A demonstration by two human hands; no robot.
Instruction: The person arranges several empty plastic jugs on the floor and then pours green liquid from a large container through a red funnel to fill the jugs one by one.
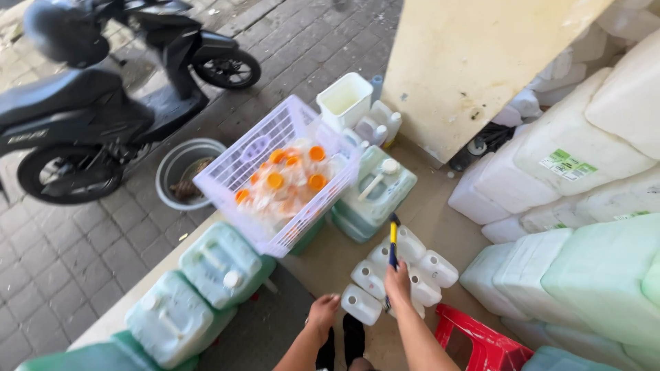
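My right hand point(397, 280) grips a tool with a yellow and dark blue handle point(393, 242), held out over a cluster of small white plastic bottles point(400, 271) lying on the floor. My left hand point(323, 311) hangs lower left of them with fingers loosely apart, holding nothing, next to the nearest bottle point(361, 304). A lilac plastic basket point(275, 148) full of clear bottles with orange caps point(289, 180) rests on pale green jerrycans point(375, 192) ahead of me.
More green jerrycans point(199, 288) line the floor edge at left. White and green jerrycans point(584, 206) are stacked at right, with a red plastic stool point(481, 340) below. A black scooter point(103, 89) and a grey bucket point(182, 172) stand on the paving. A pillar point(474, 62) rises behind.
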